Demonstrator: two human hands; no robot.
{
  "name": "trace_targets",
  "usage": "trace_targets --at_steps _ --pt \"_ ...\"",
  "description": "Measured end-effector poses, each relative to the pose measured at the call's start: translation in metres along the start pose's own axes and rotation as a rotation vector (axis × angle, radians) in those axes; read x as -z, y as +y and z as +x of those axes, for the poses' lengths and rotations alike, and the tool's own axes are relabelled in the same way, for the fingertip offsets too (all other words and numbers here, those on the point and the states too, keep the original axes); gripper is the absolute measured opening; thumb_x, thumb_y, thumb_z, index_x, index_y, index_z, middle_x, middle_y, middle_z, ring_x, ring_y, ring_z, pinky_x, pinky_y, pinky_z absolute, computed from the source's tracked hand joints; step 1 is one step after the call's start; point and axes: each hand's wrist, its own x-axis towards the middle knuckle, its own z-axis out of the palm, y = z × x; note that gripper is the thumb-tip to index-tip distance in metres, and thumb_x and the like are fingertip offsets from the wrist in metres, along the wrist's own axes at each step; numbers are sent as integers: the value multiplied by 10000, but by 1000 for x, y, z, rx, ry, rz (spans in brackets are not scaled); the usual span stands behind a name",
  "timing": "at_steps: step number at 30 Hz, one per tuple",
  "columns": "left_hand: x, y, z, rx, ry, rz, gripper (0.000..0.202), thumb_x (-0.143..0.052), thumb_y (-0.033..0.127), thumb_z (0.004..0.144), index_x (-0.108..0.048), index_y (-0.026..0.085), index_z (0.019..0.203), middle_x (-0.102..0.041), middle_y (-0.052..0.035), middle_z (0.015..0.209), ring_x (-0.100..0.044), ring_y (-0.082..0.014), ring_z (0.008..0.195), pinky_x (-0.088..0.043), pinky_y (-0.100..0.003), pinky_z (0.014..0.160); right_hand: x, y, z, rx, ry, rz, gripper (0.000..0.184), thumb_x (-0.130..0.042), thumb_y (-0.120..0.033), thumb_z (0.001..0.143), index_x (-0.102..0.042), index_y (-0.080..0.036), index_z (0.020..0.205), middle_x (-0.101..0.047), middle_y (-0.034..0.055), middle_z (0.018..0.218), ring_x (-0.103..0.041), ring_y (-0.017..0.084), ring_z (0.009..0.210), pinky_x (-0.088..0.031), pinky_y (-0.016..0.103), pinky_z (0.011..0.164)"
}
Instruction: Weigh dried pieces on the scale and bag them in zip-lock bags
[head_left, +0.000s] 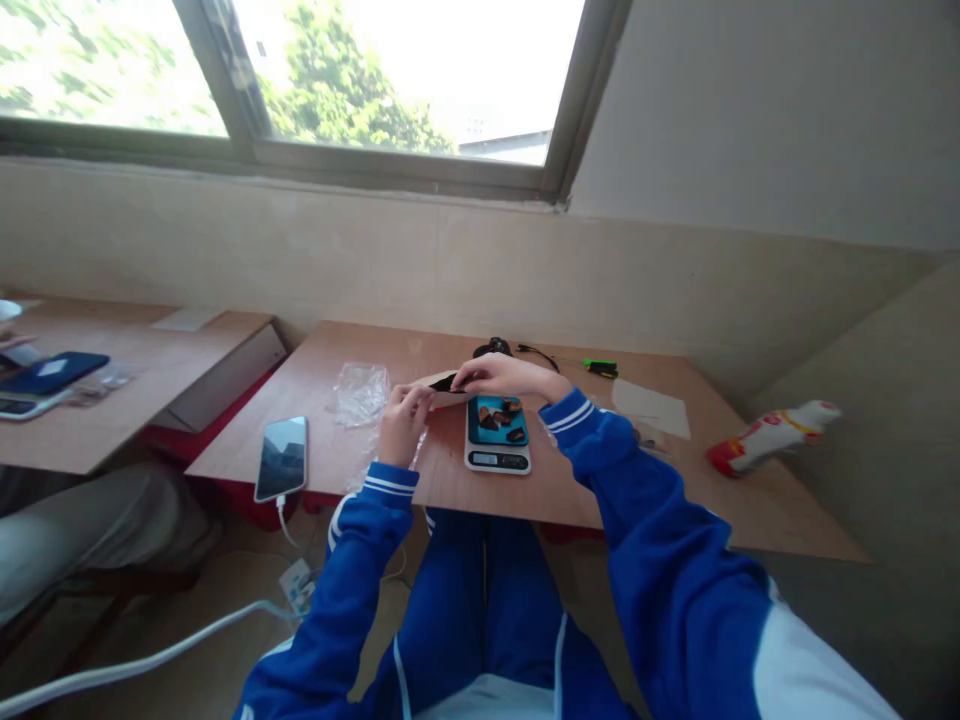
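Note:
My left hand (403,422) is closed, its fingertips pinching the left end of a beige paper bag (444,399) with a dark opening. Over the other end of that opening, my right hand (504,376) has its fingers pressed together on the bag's rim; whether something small is also between them is hidden. Just below my right hand stands a white digital kitchen scale (498,461). On it rests a blue tray (487,436) holding several brown, dried-looking pieces (498,415).
Clear plastic wrapping (361,393) and a charging phone (281,458) lie left. Behind are a black object (493,348), a cable and a green-black cutter (601,368). At right are white paper (651,408) and a red-white bottle (772,438). Another person sits at the left table (135,345).

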Motion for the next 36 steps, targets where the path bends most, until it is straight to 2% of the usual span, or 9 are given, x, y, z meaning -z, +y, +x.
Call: trace_targets --at_steps 6,9,12,17,22,25,28,32,36 --pt "-3 -1 9 17 38 -2 202 -508 348 902 -656 211 894 -551 -21 863 -558 -103 718 -480 -223 674 6 -5 -31 -36 330 457 329 -653 -355 800 -662 -159 1065 -695 70 1087 -642 191 1001 -492 329 911" --pt "-4 -3 21 30 71 20 195 -521 343 893 -659 206 890 -553 -24 856 -552 -107 703 -476 -236 680 1 14 -53 -94 441 663 394 -714 -393 753 -647 -181 1079 -686 75 1128 -645 200 1025 -485 351 945" --pt "-6 -6 38 61 107 29 178 -539 329 880 -660 199 880 -560 -24 839 -546 -114 683 -470 -251 688 -14 47 -71 -187 471 733 415 -732 -403 736 -651 -185 1079 -692 83 1117 -650 207 1020 -490 360 944" --pt "-8 -13 62 95 148 55 157 -557 314 863 -660 197 871 -558 -13 806 -529 -112 642 -459 -257 685 -49 108 -63 -332 479 570 328 -705 -318 756 -682 -152 1038 -705 113 1073 -661 225 983 -509 383 900" --pt "-10 -16 67 91 153 65 161 -552 327 864 -661 208 868 -560 -11 801 -522 -114 638 -456 -255 676 -72 142 -34 -328 434 202 205 -647 -160 769 -722 -150 959 -728 101 1011 -673 231 956 -508 378 894" --pt "-10 -15 65 72 131 63 169 -545 336 870 -658 210 879 -560 -14 811 -536 -118 665 -458 -251 674 -78 150 -29 -309 346 50 225 -632 -131 776 -727 -156 978 -734 94 1006 -680 238 947 -509 365 884" --pt "-9 -13 63 73 119 57 168 -545 337 872 -656 210 880 -560 -14 818 -537 -114 661 -459 -246 665 -82 151 -31 -297 288 1 242 -647 -203 795 -726 -171 1021 -728 95 1044 -670 262 995 -500 366 901" --pt "-7 -11 63 86 111 61 160 -553 339 866 -657 217 878 -568 -10 827 -523 -105 634 -455 -245 653 -83 146 -34 -300 318 11 311 -510 -348 902 -713 -181 1068 -711 84 1104 -658 264 1034 -493 376 917" --pt "-6 -9 62 93 96 52 171 -547 344 869 -661 217 889 -570 -14 834 -522 -106 637 -447 -246 645 -83 147 -34 -309 336 16 310 -477 -310 917 -709 -184 1079 -708 79 1112 -660 259 1020 -491 389 918"
